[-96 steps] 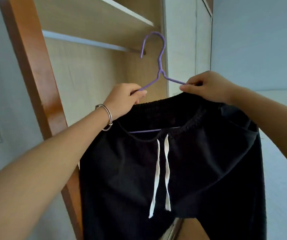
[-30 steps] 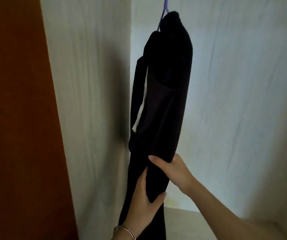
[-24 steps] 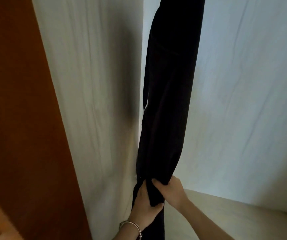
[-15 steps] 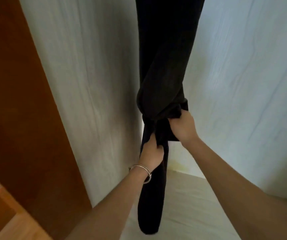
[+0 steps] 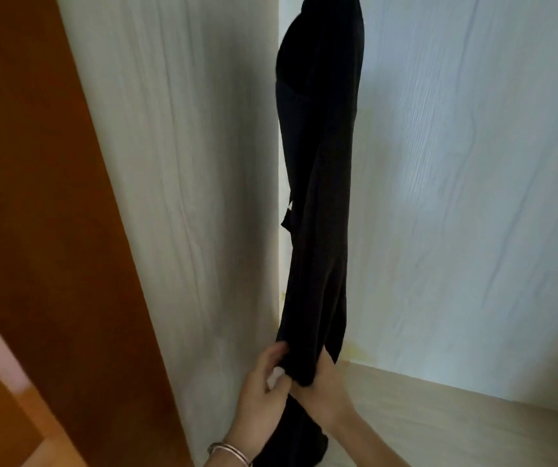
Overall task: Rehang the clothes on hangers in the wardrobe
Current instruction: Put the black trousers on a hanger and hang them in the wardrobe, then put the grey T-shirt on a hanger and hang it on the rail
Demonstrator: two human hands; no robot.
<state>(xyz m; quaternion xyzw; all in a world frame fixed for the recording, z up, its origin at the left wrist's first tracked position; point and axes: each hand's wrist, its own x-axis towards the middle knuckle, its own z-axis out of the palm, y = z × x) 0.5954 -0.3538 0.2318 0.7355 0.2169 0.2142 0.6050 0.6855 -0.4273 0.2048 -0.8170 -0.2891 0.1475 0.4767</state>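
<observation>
Black trousers (image 5: pixel 319 197) hang straight down inside the wardrobe, their top and the hanger cut off by the frame's upper edge. My left hand (image 5: pixel 260 379), a bracelet on its wrist, grips the left edge of a bunched fold low on the trousers. My right hand (image 5: pixel 321 392) holds the same fold from underneath on the right, its fingers hidden behind the cloth. The trouser leg hangs on below both hands toward the wardrobe floor.
The pale wardrobe side panel (image 5: pixel 186 197) stands left of the trousers and the back panel (image 5: pixel 473 197) to the right. A brown wooden door edge (image 5: pixel 35 197) fills the left. The light wardrobe floor (image 5: pixel 456 426) lies below.
The trousers went from held on the purple hanger outside to hanging in the wardrobe. Both hands slid down the leg and hold the fold; the view has tilted back up since half a second ago.
</observation>
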